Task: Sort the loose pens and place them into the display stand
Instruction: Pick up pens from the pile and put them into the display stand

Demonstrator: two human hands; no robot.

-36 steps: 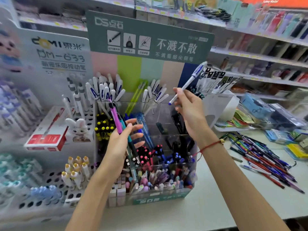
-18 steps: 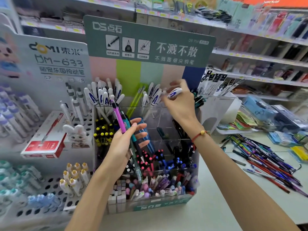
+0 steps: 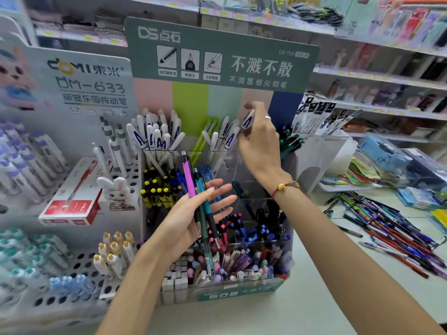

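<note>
While many pens already stand sorted in the compartments of the display stand (image 3: 242, 292), the job looks well short of done: a large heap of loose pens (image 3: 389, 228) lies spread on the table near its right edge, well apart from the stand, and none of that heap is in hand.

Up at the stand's back row, the right hand (image 3: 260, 139) has a white pen with a blue-marked cap (image 3: 247, 120) pinched between thumb and fingertips, its cap level with the matching white pens (image 3: 227, 135) standing in the rear compartment just left of it. That grip is narrow and closed round the pen; whether the pen's lower end already sits inside the compartment I cannot tell, as the hand hides it. My reading is that this pen is at the point of being set among its like.

Lower down, in front of the stand's middle tiers, the left hand (image 3: 191, 218) carries a small bundle: a pink pen (image 3: 187, 176), a teal pen (image 3: 202, 194) and at least one darker one behind them, held upright against the palm. Its fingers are stretched nearly straight and fanned, so the thumb side seems to keep the bundle in place. Those pens await sorting too.
</note>
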